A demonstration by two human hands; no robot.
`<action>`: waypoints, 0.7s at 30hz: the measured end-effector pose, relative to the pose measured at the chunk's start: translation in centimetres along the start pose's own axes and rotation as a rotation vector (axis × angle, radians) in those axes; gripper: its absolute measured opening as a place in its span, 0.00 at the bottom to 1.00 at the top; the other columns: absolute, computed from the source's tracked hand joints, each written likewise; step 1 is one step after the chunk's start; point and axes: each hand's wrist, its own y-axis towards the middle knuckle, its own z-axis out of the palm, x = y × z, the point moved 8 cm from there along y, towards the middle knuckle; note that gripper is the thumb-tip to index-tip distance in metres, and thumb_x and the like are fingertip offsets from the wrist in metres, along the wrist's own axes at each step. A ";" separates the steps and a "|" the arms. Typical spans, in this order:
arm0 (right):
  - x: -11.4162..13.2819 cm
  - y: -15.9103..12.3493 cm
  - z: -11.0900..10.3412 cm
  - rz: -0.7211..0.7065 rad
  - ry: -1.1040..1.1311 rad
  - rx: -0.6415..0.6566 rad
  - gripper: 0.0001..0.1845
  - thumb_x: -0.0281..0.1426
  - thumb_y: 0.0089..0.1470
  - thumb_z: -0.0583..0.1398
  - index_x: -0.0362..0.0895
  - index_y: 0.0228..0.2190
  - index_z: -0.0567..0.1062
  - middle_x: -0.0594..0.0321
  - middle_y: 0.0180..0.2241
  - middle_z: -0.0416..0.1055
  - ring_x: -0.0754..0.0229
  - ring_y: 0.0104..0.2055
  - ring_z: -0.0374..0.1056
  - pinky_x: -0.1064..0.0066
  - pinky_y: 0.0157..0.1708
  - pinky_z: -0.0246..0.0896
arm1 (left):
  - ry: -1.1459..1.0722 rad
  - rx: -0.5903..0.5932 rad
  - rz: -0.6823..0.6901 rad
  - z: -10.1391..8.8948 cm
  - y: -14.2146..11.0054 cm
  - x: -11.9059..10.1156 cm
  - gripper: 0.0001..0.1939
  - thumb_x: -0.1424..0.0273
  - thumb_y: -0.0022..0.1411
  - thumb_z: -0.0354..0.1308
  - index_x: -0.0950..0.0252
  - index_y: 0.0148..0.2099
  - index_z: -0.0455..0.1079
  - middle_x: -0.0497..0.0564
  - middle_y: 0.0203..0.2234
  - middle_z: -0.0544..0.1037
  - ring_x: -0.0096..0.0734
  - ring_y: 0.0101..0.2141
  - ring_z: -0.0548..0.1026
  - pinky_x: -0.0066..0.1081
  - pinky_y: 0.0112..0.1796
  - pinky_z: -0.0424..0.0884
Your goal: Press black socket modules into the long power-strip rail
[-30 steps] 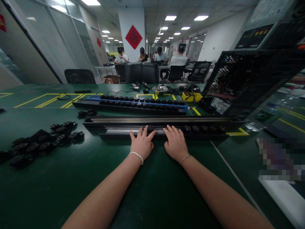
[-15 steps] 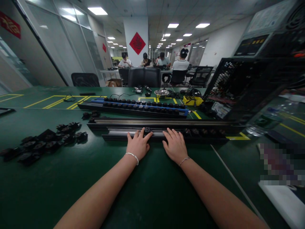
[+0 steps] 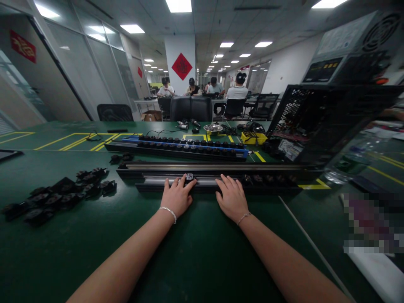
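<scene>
My left hand (image 3: 177, 197) reaches over the near black channel rail (image 3: 208, 186), its fingers around a small black part (image 3: 190, 176) with a greyish top that sits in the channel. Some of the grip is hidden behind the fingers. Further right, my right hand (image 3: 232, 198) lies on the same rail with its fingers stretched out and apart, holding nothing. Several similar dark parts (image 3: 269, 178) sit in the rail's right end. Directly behind runs a second long rail (image 3: 217, 166).
Loose black parts (image 3: 53, 198) lie in a cluster at left. Beyond the rails stands a black tray with blue strips (image 3: 208, 144), a metal bowl (image 3: 212, 128) and a yellow box (image 3: 253, 138). An open computer case (image 3: 331, 122) and a plastic bottle (image 3: 352, 162) are at right.
My left hand has shifted left along the rail, and the small black part has moved left with it. My right hand stays in about the same place. The view has tilted slightly upward.
</scene>
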 end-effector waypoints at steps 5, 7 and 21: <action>0.0 0.0 0.0 -0.005 -0.009 -0.003 0.22 0.32 0.55 0.50 0.45 0.51 0.67 0.57 0.58 0.59 0.52 0.59 0.52 0.54 0.58 0.41 | 0.014 0.012 -0.016 -0.1 -0.3 0.9 0.29 0.65 0.56 0.51 0.47 0.61 0.54 0.53 0.60 0.59 0.47 0.57 0.59 0.56 0.55 0.49; 0.0 0.0 0.1 -0.005 -0.010 -0.008 0.22 0.32 0.55 0.50 0.46 0.51 0.67 0.57 0.58 0.59 0.52 0.59 0.52 0.54 0.58 0.41 | 0.021 0.038 -0.035 -0.2 -0.4 1.3 0.29 0.65 0.56 0.51 0.47 0.61 0.54 0.52 0.61 0.58 0.47 0.57 0.58 0.55 0.55 0.48; 0.0 0.0 0.1 0.001 -0.009 -0.007 0.22 0.32 0.54 0.51 0.46 0.51 0.67 0.57 0.58 0.59 0.53 0.60 0.52 0.54 0.58 0.41 | 0.038 0.050 -0.047 0.0 -0.8 3.1 0.30 0.65 0.56 0.51 0.48 0.61 0.53 0.53 0.61 0.59 0.46 0.58 0.58 0.54 0.55 0.49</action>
